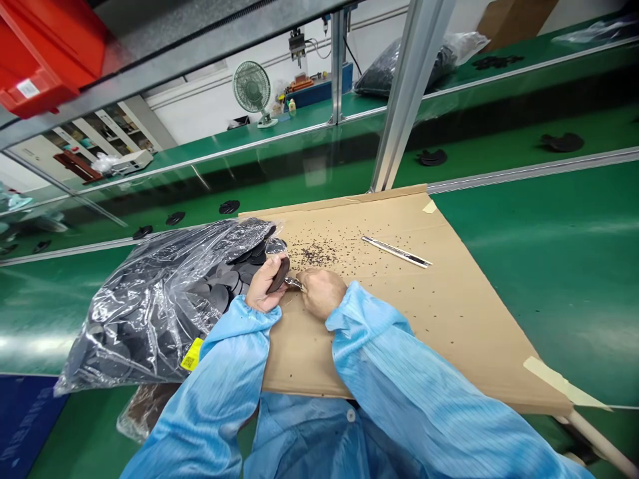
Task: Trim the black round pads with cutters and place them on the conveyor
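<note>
My left hand is closed around a black disc, held on edge above the cardboard sheet. Closed beside it, my right hand grips a small shiny metal tool whose tip meets the disc's lower edge; the fingers hide most of the tool. Left of my hands lies an open clear plastic bag full of similar black discs. Tiny black scraps are scattered over the cardboard just beyond my hands. A slim utility knife lies to the right.
An aluminium post rises behind the cardboard. Beyond the bench, a green conveyor belt carries spaced black pieces. A red bin sits at upper left. Farther back stand a green fan and another filled bag.
</note>
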A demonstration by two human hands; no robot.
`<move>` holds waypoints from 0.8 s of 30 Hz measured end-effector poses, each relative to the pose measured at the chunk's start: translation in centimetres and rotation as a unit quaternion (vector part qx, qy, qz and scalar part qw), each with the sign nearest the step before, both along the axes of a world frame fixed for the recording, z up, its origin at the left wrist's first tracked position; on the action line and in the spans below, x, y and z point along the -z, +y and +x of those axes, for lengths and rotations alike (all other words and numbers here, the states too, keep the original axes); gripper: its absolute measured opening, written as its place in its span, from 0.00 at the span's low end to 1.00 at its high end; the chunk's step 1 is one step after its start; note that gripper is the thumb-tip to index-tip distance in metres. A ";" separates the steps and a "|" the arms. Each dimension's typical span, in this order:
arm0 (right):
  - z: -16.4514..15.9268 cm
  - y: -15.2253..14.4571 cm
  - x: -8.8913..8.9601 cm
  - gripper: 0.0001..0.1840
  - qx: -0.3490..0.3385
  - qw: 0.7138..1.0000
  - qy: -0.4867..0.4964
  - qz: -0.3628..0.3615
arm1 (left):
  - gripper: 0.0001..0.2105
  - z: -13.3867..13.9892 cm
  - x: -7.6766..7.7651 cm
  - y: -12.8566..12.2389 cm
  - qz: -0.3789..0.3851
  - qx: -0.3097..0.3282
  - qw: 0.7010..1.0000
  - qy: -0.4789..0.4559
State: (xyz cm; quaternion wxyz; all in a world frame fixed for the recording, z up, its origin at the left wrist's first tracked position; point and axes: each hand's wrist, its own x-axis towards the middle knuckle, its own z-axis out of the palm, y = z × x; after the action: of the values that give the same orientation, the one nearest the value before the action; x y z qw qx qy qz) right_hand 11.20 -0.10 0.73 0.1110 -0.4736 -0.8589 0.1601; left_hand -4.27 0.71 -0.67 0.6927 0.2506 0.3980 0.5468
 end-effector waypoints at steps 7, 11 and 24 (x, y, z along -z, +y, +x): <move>-0.1 0.5 0.4 0.03 0.082 0.930 0.309 -0.182 | 0.05 0.2 -0.4 -0.2 -0.013 0.009 0.991 -0.135; 0.6 1.4 0.0 0.06 0.130 0.665 0.601 -0.425 | 0.09 -0.4 -0.1 -0.2 -0.014 0.004 0.979 -0.203; 1.9 2.8 0.8 0.12 0.187 0.684 0.622 -0.332 | 0.20 1.4 0.7 1.1 0.041 -0.098 0.994 -0.011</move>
State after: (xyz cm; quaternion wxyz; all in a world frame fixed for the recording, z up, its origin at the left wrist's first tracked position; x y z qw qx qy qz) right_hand 13.05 2.69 -0.05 0.4831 -0.4218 -0.3765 0.6686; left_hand -2.91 1.76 -1.36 0.6293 0.2322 0.3904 0.6306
